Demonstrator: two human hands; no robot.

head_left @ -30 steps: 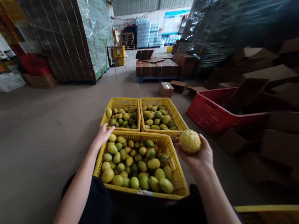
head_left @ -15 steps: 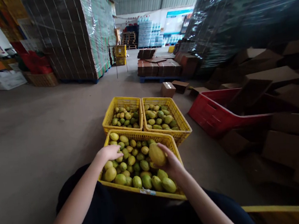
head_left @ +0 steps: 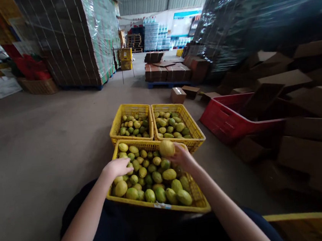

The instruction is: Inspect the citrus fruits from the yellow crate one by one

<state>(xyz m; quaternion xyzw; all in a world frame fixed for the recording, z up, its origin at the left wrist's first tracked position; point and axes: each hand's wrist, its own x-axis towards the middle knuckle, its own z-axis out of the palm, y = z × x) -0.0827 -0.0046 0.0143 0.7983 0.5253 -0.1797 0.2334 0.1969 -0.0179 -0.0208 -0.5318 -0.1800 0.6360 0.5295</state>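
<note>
A yellow crate full of yellow-green fruit stands right in front of me. My right hand grips a large yellow fruit above the crate's far right part. On the left side of the same crate, my left hand rests over the fruit, its fingers curled against a piece; what they hold, if anything, is hidden. Two more yellow crates with similar fruit, one at the back left and one at the back right, stand just beyond, side by side.
A red crate with cardboard leaning in it stands to the right, among cardboard boxes. Another yellow crate shows at the bottom right. Wrapped stacks and a blue pallet with cartons stand farther back.
My right hand has moved away from me with the large fruit, toward the crate's far edge. My left hand has barely moved. The view has shifted slightly.
</note>
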